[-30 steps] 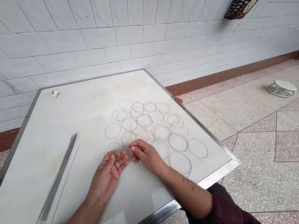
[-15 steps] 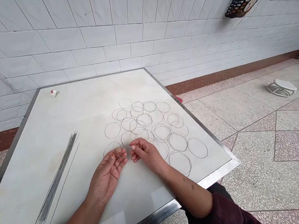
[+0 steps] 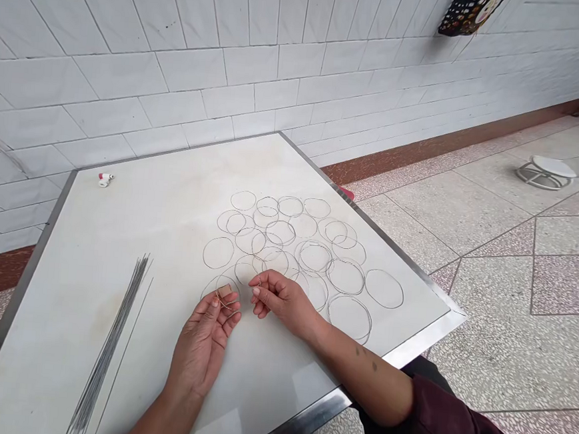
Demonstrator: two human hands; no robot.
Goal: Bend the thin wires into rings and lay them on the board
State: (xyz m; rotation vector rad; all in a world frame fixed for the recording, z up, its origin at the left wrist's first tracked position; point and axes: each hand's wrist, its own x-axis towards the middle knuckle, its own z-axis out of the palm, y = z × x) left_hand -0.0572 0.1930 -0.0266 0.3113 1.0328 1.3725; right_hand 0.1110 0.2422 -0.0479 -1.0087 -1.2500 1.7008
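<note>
My left hand (image 3: 204, 337) pinches a thin wire ring (image 3: 233, 307) between thumb and index finger, palm turned up and the other fingers loosely curled. A tan patch, like tape, shows on the index finger. My right hand (image 3: 283, 300) is just to the right, its thumb and fingertips pinched together on a thin bit of wire by the ring. The exact grip point is hard to see. Below and beyond both hands, several wire rings (image 3: 344, 292) lie overlapping on the white tabletop (image 3: 169, 214).
A bundle of straight wires (image 3: 108, 356) lies on the left of the table, with one single wire (image 3: 122, 361) beside it. A small white and red object (image 3: 104, 180) sits at the far left corner. The tiled wall (image 3: 191, 69) borders the back; a low stool (image 3: 546, 172) stands on the floor.
My left hand has shifted slightly left and down, widening the gap between the hands. My right hand stays almost in place. The rings and straight wires on the table have not moved.
</note>
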